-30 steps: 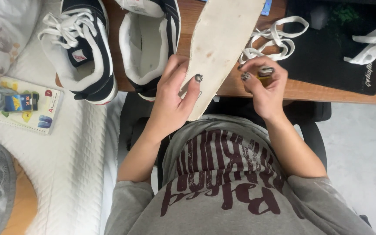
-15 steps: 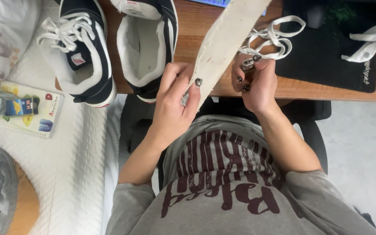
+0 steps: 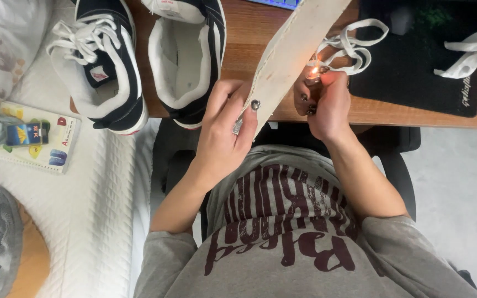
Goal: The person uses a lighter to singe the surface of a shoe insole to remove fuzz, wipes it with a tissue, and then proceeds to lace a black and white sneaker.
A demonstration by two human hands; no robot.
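Left hand point(image 3: 224, 135) is clamped on the lower end of a pale shoe insole point(image 3: 288, 60), thumb on its face and fingers behind, so the insole slants up and away over the wooden desk point(image 3: 249, 33). Right hand point(image 3: 327, 102) is closed around a lit lighter point(image 3: 313, 77), whose small flame sits just beside the insole's right edge (whether it touches cannot be told), with loose white laces point(image 3: 354, 47) just beyond. Two dark sneakers point(image 3: 186, 60) rest left of the hands.
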